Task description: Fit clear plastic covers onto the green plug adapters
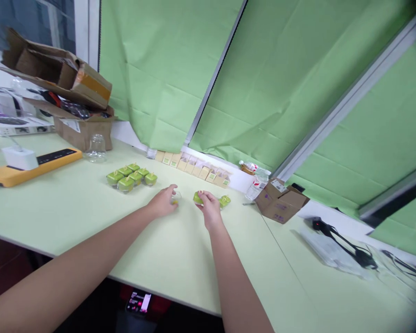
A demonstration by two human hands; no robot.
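My left hand [162, 202] has its thumb and fingers curled round a small clear cup [176, 197] low over the table; something yellow shows near the thumb. A little to the right, my right hand [211, 209] pinches a green lid [197, 199] between thumb and fingers. Just beyond that hand lies another green lid [225, 200], partly covered by the fingers. Several clear cups with green lids [125, 183] stand grouped on the table, left of my left hand.
Small cardboard boxes [190, 165] line the table's back edge. Plastic bottles [258, 182] and an opened carton [280, 200] stand at the right, near a black cable [346, 245]. At the left are an orange power strip [55, 159], a clear jar [97, 148] and cardboard boxes [86, 129].
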